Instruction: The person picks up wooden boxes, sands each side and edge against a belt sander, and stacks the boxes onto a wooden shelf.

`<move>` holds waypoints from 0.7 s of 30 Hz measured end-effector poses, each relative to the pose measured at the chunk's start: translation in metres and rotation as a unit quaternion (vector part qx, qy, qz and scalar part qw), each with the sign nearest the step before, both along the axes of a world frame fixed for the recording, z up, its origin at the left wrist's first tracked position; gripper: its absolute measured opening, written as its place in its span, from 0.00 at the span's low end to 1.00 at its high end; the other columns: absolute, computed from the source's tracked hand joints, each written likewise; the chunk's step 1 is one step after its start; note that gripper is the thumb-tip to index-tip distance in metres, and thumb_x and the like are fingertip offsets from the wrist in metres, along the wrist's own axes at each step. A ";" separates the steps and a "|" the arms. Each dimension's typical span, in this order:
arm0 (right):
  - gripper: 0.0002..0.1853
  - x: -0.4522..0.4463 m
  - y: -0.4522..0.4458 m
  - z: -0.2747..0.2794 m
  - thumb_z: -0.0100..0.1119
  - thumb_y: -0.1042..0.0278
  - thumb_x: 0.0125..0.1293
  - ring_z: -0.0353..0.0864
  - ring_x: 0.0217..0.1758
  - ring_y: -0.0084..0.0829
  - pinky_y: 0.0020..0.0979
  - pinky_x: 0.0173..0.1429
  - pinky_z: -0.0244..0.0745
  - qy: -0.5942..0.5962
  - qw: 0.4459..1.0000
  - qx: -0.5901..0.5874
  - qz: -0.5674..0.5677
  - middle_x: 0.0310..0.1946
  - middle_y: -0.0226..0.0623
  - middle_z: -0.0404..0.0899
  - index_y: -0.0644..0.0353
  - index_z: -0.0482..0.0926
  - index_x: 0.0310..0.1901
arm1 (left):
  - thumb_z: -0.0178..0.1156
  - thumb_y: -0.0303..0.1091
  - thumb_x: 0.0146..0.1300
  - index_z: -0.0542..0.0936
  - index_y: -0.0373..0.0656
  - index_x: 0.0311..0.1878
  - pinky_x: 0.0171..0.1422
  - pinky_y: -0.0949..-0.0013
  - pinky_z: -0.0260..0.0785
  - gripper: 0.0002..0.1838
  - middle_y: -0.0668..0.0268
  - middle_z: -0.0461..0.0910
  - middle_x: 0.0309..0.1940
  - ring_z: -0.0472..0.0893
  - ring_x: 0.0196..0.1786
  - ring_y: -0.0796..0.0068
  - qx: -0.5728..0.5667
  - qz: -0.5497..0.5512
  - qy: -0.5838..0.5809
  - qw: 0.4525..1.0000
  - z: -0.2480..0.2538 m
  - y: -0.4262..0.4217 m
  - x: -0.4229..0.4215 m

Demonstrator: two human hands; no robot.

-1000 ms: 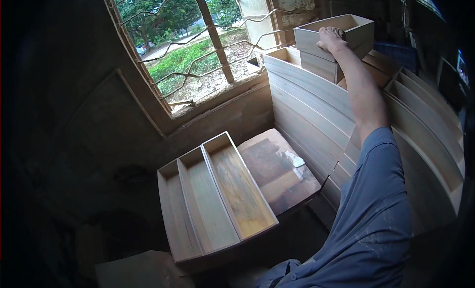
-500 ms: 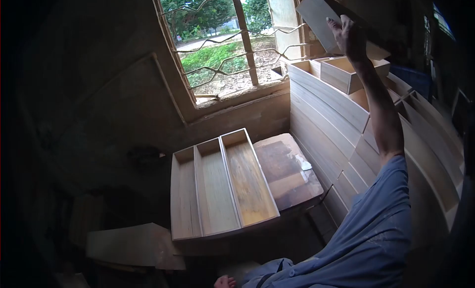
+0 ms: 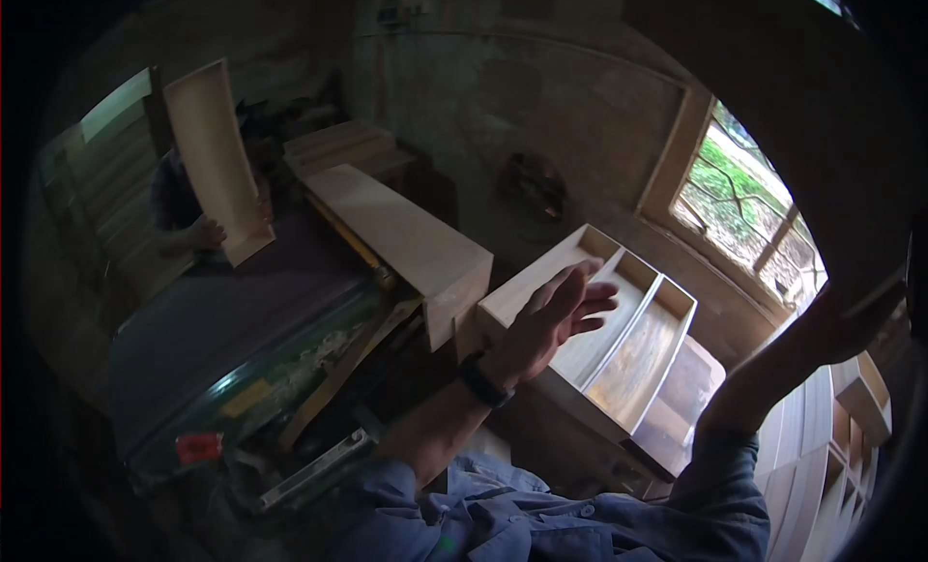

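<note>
My left hand [image 3: 556, 316], with a dark band at the wrist, is raised in front of the drawers with its fingers apart, holding nothing. Behind it, several shallow wooden drawers [image 3: 633, 388] lie side by side, hollow side up. At the right, my right hand [image 3: 839, 332] is in shadow against the lower edge of a large dark shape, which appears to be a wooden drawer [image 3: 773, 88] close to the camera. Its fingers are partly hidden in the dark.
On the left, another person's hands [image 3: 208, 233] hold a long drawer [image 3: 211, 161] upright beside a dark-topped machine table [image 3: 242, 272]. A long wooden box [image 3: 396, 219] lies centre-left. Stacked drawers [image 3: 797, 436] stand at lower right, below a barred window [image 3: 744, 195].
My view has swung left, bringing the other person and the machine table into sight. The drawer in my right hand has come off the stack and nearer. My left hand has risen.
</note>
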State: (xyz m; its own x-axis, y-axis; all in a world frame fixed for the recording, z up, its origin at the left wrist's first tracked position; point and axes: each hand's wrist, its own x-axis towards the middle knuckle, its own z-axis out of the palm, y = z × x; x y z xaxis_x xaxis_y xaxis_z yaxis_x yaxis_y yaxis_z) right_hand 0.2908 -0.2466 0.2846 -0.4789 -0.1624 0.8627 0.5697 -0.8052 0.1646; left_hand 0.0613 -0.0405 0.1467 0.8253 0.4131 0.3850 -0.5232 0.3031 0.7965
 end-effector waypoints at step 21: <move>0.24 -0.282 0.235 -0.239 0.48 0.57 0.64 0.67 0.58 0.38 0.35 0.61 0.61 0.489 -0.141 -0.223 0.832 0.54 0.44 0.69 0.65 0.65 0.56 | 0.40 0.59 0.61 0.58 0.44 0.62 0.59 0.61 0.58 0.33 0.66 0.62 0.58 0.64 0.58 0.70 0.011 0.534 -0.233 0.813 0.036 -0.071 -0.183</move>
